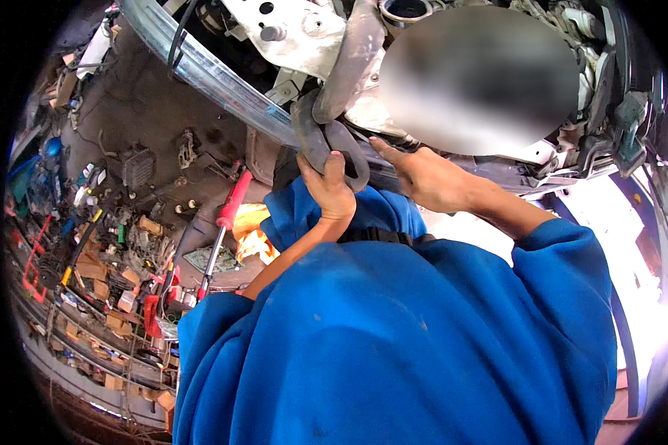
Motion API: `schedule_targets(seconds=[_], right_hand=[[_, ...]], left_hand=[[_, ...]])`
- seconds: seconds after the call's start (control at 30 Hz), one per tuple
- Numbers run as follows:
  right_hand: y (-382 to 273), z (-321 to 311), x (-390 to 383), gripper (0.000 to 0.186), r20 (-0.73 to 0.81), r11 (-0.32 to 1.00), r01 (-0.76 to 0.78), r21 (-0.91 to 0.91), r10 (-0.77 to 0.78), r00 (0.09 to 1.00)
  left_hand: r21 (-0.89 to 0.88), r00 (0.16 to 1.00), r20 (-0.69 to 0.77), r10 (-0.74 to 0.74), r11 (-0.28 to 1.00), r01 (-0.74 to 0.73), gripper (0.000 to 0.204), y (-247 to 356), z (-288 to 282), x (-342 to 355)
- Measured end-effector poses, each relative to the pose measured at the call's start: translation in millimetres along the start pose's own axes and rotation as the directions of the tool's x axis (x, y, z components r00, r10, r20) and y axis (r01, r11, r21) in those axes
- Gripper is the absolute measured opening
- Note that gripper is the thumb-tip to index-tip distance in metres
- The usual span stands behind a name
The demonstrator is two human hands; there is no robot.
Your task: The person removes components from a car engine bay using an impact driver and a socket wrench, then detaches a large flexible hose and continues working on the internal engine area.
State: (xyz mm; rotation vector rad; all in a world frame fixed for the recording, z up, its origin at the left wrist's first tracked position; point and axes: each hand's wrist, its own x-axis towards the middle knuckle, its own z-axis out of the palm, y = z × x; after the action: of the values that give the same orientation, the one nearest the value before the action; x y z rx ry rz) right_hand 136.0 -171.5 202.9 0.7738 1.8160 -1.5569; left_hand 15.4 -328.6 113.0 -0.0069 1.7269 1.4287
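Note:
A dark, bent rubber hose (311, 133) hangs at the front edge of a vehicle's engine bay. My left hand (329, 190) grips its lower bend, with the thumb laid up along it. A thicker grey hose (355, 55) comes down from above and overlaps its upper part. To the right, my right hand (436, 182) has its index finger stretched toward the hoses, the tip beside a dark edge of the bay. Its other fingers are curled under and mostly hidden; I see nothing held there.
A bare metal crossbeam (223, 89) runs along the bay's front. White sheet metal (293, 33) lies behind it. A red-and-silver jack handle (234, 200) leans at left, near floor clutter and a tool-strewn rack (96, 297). A blurred oval covers part of the bay.

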Motion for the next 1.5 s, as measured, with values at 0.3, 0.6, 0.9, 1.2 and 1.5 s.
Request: schedule_targets(seconds=[0.3,0.6,0.9,1.2,1.5], right_hand=[[1,25,5,0.076,-0.148,0.981,-0.060,-0.187,0.033,0.988],[-7,50,-76,0.047,-0.337,0.980,-0.116,0.163,0.165,0.927],[-22,107,51,0.036,-0.737,0.805,0.124,0.580,0.454,0.500],[-45,100,53,0.042,-0.693,0.765,-0.057,0.641,0.609,0.386],[-41,94,61,0.040,-0.626,0.749,-0.157,0.644,0.634,0.454]], left_hand=[[0.129,0.998,-0.023,0.060,0.990,-0.057,0.058,-2,8,0],[0.259,0.994,-0.036,0.102,0.962,-0.089,0.056,-5,-1,1],[0.337,0.978,0.098,0.182,0.919,-0.205,0.053,3,-12,6],[0.414,0.817,0.222,-0.533,0.810,0.416,0.039,77,-6,41],[0.525,0.911,0.150,-0.383,0.812,0.255,0.029,61,3,36]])
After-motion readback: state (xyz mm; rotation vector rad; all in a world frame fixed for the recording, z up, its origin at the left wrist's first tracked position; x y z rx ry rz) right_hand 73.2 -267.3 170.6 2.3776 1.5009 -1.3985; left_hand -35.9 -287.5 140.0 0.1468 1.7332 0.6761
